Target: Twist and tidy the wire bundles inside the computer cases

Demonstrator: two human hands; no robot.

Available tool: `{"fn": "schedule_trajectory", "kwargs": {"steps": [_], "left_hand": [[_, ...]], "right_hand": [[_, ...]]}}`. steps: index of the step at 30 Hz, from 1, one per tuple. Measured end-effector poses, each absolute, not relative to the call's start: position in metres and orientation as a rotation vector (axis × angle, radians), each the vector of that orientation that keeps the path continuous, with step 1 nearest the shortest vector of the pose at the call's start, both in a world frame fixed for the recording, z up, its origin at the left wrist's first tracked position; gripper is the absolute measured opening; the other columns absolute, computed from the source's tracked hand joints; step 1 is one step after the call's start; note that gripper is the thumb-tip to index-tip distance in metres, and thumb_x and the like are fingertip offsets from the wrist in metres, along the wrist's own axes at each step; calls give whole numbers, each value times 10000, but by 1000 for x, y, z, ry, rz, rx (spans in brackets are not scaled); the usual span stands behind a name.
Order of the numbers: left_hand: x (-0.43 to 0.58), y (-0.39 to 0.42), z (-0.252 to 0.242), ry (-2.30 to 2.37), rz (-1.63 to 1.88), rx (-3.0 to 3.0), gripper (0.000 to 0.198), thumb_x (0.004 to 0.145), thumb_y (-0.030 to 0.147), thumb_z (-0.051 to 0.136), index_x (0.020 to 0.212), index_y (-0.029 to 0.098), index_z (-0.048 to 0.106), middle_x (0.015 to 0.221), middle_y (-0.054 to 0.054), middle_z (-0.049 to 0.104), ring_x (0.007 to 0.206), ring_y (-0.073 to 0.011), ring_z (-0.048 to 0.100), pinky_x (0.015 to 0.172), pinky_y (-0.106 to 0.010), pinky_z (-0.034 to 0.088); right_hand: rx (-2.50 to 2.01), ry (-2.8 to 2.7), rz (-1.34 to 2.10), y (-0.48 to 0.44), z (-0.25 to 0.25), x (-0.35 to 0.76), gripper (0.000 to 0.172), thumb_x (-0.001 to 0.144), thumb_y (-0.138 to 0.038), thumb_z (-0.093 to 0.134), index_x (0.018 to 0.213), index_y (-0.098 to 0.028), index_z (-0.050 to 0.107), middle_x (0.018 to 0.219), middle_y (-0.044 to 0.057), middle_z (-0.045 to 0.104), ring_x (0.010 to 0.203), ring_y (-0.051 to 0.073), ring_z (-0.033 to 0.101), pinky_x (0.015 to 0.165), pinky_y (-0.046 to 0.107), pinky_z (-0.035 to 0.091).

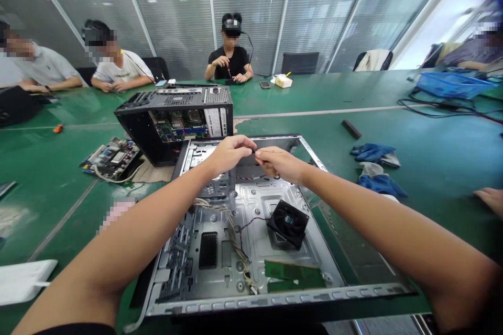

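My left hand (231, 155) and my right hand (282, 164) meet over the far part of an open computer case (251, 209) lying on its side. Both pinch with thumb and fingers at a small dark piece (253, 151), too small to name. Below them in the case lies a black cooling fan (288, 221) with a thin cable. Two green memory sticks (294, 272) rest near the case's front edge. A bundle of twisted wires (236, 241) runs across the metal floor of the case.
A second computer case (173, 115) stands upright behind, with a motherboard (113, 158) to its left. Blue work gloves (377, 156) and a dark bar (351, 129) lie at right. A blue basket (451, 85) stands farther back. Several people sit around the green table (298, 99).
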State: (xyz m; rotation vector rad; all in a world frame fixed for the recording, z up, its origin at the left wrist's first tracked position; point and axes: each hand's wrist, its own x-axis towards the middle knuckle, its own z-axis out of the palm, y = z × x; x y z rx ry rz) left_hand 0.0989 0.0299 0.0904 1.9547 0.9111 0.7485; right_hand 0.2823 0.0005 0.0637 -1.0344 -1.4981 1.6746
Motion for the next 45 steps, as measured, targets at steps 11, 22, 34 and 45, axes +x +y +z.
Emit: {"fn": "schedule_trajectory", "kwargs": {"steps": [11, 22, 34, 45], "left_hand": [[99, 33, 87, 1086, 631, 2256, 244, 813, 317, 484, 677, 151, 602, 637, -5, 601, 610, -138, 498, 593, -271, 360], [97, 27, 89, 974, 699, 2233, 245, 852, 335, 440, 771, 154, 583, 685, 4, 567, 635, -129, 462, 613, -259, 359], [101, 27, 85, 1108, 505, 2456, 304, 887, 277, 383, 678, 160, 570, 635, -10, 574, 623, -148, 491, 600, -263, 343], [98, 23, 87, 919, 727, 2519, 191, 893, 240, 438, 774, 165, 567, 664, 1, 566, 628, -129, 478, 601, -256, 343]], "right_hand": [[-1192, -1970, 1086, 1, 62, 277, 270, 866, -332, 449, 653, -174, 503, 492, -60, 343, 460, 91, 303, 473, 231, 227], [-1232, -1861, 1324, -8, 83, 280, 235, 873, -277, 401, 694, -172, 510, 503, -71, 283, 423, 86, 223, 439, 244, 188], [-1239, -2269, 677, -4, 67, 279, 270, 877, -282, 384, 680, -167, 529, 618, -1, 513, 614, 139, 464, 621, 265, 315], [-1086, -1573, 1647, -9, 64, 283, 297, 909, -389, 449, 805, -138, 569, 493, -74, 306, 411, 71, 200, 416, 224, 156]]}}
